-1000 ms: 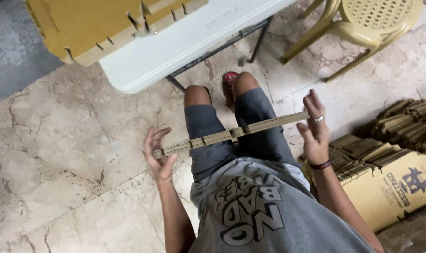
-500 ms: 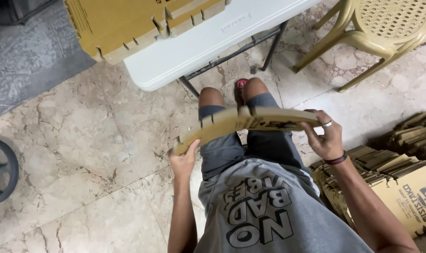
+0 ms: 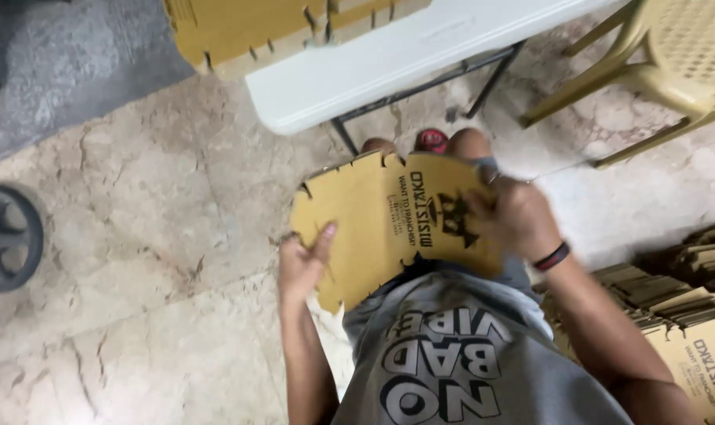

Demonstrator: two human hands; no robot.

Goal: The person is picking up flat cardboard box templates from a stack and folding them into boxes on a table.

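Cracked marble floor [image 3: 137, 236], dark wheel [image 3: 7, 236] at far left, white folding table [image 3: 420, 55] above, yellow plastic chair [image 3: 672, 63] and stacked cardboard [image 3: 688, 299] at right. Left hand [image 3: 302, 264] pinching, right hand [image 3: 515, 216] gripping (blurred) the flat notched printed cardboard sheet [image 3: 381, 228] over the lap.

Even, soft indoor light; faint shadows — motion blur smears the whole view.

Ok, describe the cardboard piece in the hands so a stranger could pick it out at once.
Start at the white folding table at the top; just below it, over the seated person's lap, is a flat brown die-cut cardboard sheet. Unlike the cardboard stacked on the table and at right, it is held up by the left hand and right hand.
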